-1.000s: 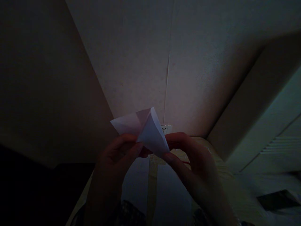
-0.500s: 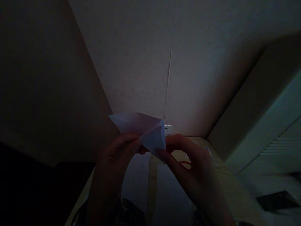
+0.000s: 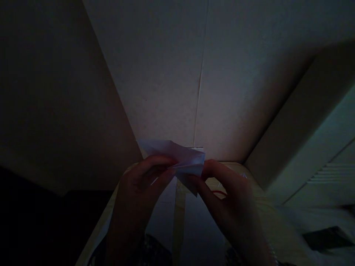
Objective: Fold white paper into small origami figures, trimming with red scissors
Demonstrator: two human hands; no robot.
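In dim light I hold a folded piece of white paper (image 3: pixel 181 159) in front of me, above a light surface (image 3: pixel 266 210). My left hand (image 3: pixel 141 181) pinches its left side with thumb and fingers closed on it. Pinching the paper's right lower edge is my right hand (image 3: pixel 227 199), thumb on top. The paper lies nearly flat, with a point hanging down between the two hands.
A pale wall (image 3: pixel 172 74) with a vertical seam rises behind the hands. A white wall outlet (image 3: pixel 197 148) peeks out just behind the paper. A dark flat object (image 3: pixel 324 238) lies at the lower right. The left side is in deep shadow.
The paper's raised pointed flap has been pressed down and flattened between the hands. Both hands stayed in place and shifted only slightly.
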